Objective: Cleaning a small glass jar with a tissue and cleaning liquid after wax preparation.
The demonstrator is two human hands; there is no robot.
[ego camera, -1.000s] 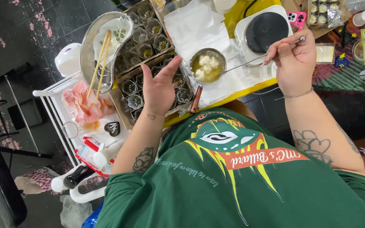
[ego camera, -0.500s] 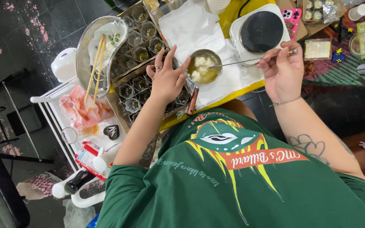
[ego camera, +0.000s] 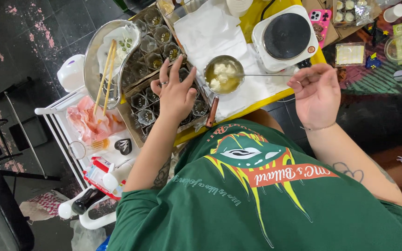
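Left hand (ego camera: 175,95) spreads its fingers flat over the tray of small glass cups (ego camera: 161,69), gripping nothing. At its two o'clock, the small pot (ego camera: 223,74). Right hand (ego camera: 318,93) pinches a long spoon (ego camera: 266,75) dipped inside.

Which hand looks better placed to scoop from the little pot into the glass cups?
Likely the right hand: it already pinches the long spoon, whose tip sits in the pot. The left hand lies open on the glass cups.
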